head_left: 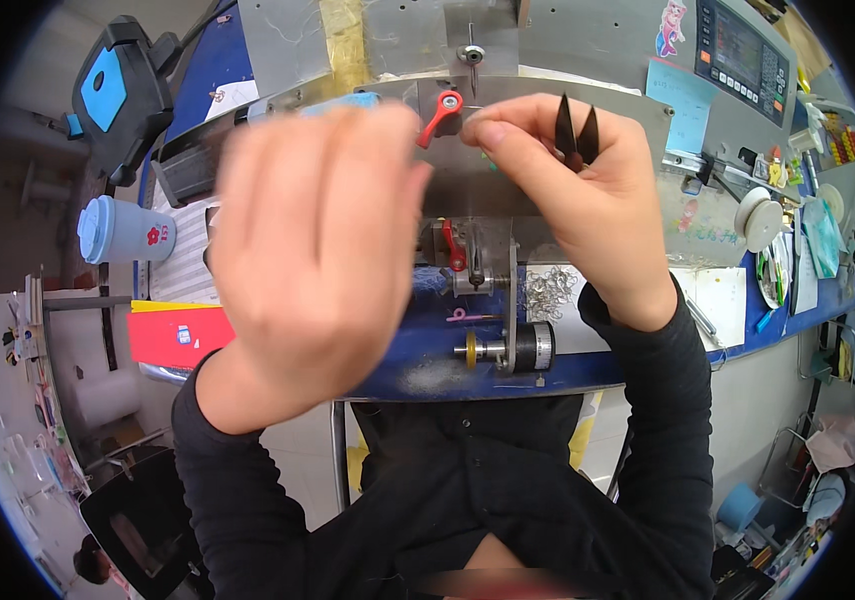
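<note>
My left hand (313, 230) is raised over the left part of the machine, back of the hand up and smeared by motion. Its fingertips cannot be made out, nor whether anything is in them. Right of it, my right hand (598, 200) is closed, thumb and forefinger pinched together near the needle-like metal rod (474, 75). Two dark pointed blades of thread snips (566, 130) stick up out of the right hand's curled fingers; their handles are hidden. Whatever the pinched fingertips hold is too fine to tell. Between the hands sits a red lever (438, 118) on the grey metal machine (548, 85).
Below the hands are a second red lever (454, 246), a black cylindrical motor part (533, 347) and a pile of small metal rings (551, 293). A blue lidded cup (128, 230) and red folder (183, 336) lie left. A control panel (743, 55) and white spools (758, 222) stand right.
</note>
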The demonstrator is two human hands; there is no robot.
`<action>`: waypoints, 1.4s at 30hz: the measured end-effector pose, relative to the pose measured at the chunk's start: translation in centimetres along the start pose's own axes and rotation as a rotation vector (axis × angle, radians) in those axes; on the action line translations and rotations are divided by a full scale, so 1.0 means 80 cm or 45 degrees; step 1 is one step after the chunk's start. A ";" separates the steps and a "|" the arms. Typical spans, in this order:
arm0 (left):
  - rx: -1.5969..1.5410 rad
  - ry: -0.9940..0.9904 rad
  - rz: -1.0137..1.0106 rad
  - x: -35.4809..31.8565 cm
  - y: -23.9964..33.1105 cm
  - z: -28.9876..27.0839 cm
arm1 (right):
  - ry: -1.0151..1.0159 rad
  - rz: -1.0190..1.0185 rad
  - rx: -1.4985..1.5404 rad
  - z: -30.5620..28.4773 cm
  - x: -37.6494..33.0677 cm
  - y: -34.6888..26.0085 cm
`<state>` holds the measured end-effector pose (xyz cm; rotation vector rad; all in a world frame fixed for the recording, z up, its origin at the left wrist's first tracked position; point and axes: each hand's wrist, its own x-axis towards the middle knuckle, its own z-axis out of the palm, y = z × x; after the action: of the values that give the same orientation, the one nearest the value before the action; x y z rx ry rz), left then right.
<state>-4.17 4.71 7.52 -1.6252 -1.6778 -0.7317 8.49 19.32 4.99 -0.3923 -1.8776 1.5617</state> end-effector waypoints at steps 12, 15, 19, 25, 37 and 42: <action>0.357 -0.262 0.089 0.004 -0.019 0.001 | 0.179 -0.562 -0.786 0.007 0.002 -0.007; 0.181 -0.280 0.004 0.005 -0.023 -0.007 | 0.249 -0.773 -0.808 0.004 0.003 -0.007; -0.051 -0.064 0.012 0.006 -0.019 -0.008 | 0.165 -0.825 -0.829 0.005 0.000 -0.011; -0.358 -0.339 -0.363 0.017 0.007 -0.014 | 0.148 -0.732 -0.898 -0.001 0.000 -0.023; -0.279 -0.361 -0.381 0.008 0.003 -0.023 | -0.184 -0.707 -0.895 -0.015 -0.071 -0.035; -0.015 -0.384 0.054 0.006 -0.015 -0.018 | -0.089 -0.619 -0.922 -0.028 -0.082 -0.020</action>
<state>-5.21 3.79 8.85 -1.8456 -1.8412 -0.4939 15.06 16.64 4.78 -0.1594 -2.3322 0.5588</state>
